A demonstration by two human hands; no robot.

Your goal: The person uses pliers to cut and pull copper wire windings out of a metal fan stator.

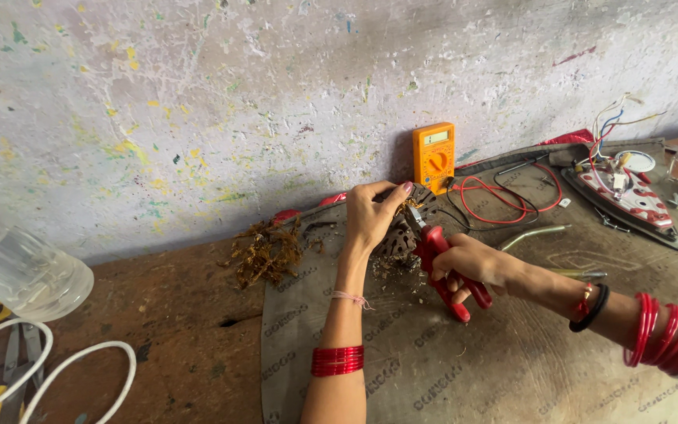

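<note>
— On the grey mat, why does the left hand (370, 213) clamp the motor core (404, 226) from above?
— To steady it; its fingers pinch the top, while the right hand (472, 267) squeezes red-handled pliers (442, 263) shut among the windings. Pulled wire (264, 253) lies just left.

The left hand (370, 213) covers much of the dark round motor part (402, 235) it holds, so the part's near side is hidden. The nose of the red-handled pliers (445, 271) is buried between the hand and the part, too small to make out. The right hand (476, 267) wraps the handles; its forearm runs off the right edge. At the left edge, a clear plastic jar (17, 267) is blurred and cut off, and a white cable (80, 369) runs out at the bottom. The opened iron (629, 196) shows wires too fine to follow.
</note>
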